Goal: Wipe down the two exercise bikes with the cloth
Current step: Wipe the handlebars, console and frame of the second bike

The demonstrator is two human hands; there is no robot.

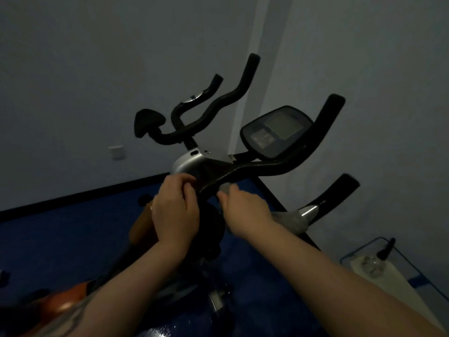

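Note:
The near exercise bike has black handlebars and a console with a screen. My left hand grips the handlebar near its middle, fingers curled over the bar. My right hand holds a grey cloth against the underside of the same bar; the cloth trails to the right under my wrist. Behind stands the second bike, with curved black handlebars and a silver housing. An orange frame part shows below my left hand.
Pale walls meet in a corner behind the bikes. The floor is dark blue with a black skirting line. A white power strip with a black plug lies on the floor at the lower right. A wall socket sits at the left.

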